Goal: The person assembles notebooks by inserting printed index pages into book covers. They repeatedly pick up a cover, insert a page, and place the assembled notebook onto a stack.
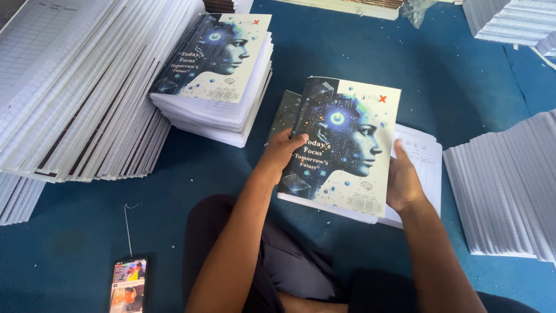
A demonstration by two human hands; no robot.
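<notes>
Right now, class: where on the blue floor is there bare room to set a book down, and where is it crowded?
Bare floor lies between the covered stack and the held book; more lies left of the knee, above the phone. It is crowded by the fanned pages on the left and the page rows on the right.

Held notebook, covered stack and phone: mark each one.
Held notebook [341,145], head view, middle of its cover.
Covered stack [217,58], head view, top cover.
Phone [128,285], head view, lit screen.
</notes>
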